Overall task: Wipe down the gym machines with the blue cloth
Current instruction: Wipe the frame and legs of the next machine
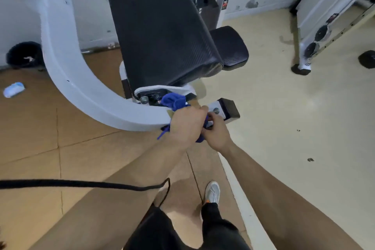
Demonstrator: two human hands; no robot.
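— Black shorts [162, 229] and 2 bare forearms fill the bottom edge, with a black cord [81, 184] looping across the left forearm. What do the hands have?

— Both are on the blue cloth [174, 102]. The left hand [187, 122] is curled over it, knuckles up, pressing it onto the end of the white curved frame [67, 63]. The right hand [216, 134] touches the left, its thumb and fingers bent, pinching a fold of the cloth low down.

— Where exactly is the cloth?

— Bunched at the joint where the frame meets the bracket under the long black pad [162, 32]. 1 clump sticks up past the left knuckles, and a strip hangs out below the left hand.

— Anything past the hands?

— A bolt [216, 110] and a dark end cap [230, 107] sit just right of them, with a smaller black seat pad [229, 46] behind. 1 pale shoe [212, 192] stands on the brown tile floor [91, 158]. A second white machine [316, 16] stands well apart on the right. A small blue-and-white thing [13, 89] lies on the floor at left.
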